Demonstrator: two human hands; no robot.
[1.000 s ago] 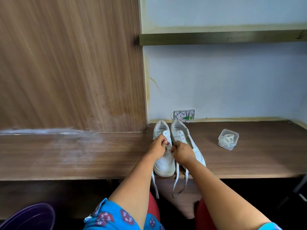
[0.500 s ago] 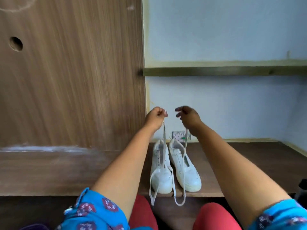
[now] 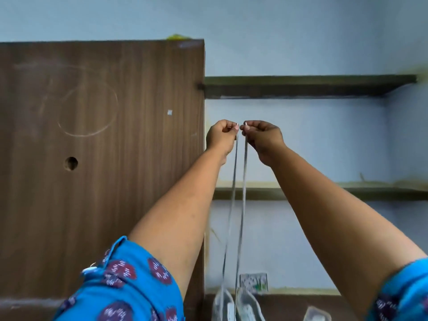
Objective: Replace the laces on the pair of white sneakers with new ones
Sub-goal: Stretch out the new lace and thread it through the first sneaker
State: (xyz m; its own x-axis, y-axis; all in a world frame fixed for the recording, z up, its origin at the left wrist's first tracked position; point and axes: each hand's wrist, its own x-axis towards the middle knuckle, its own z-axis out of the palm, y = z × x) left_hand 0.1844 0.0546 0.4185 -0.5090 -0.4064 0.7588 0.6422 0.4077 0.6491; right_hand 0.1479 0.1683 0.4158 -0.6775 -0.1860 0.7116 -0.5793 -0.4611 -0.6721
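Both arms reach up and forward, nearly straight, blue patterned sleeves bunched at the upper arms. The left hand (image 3: 221, 135) and right hand (image 3: 262, 137) meet high at centre, knuckles almost touching. Each one is curled into a loose fist, thumb and forefinger pinching one end of the lace (image 3: 234, 193), whose two strands hang down taut between the forearms.

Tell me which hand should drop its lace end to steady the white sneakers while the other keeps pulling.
Left, probably. The left hand pinches the strand of white lace running to the left white sneaker, directly below. The right hand holds the other strand equally high.
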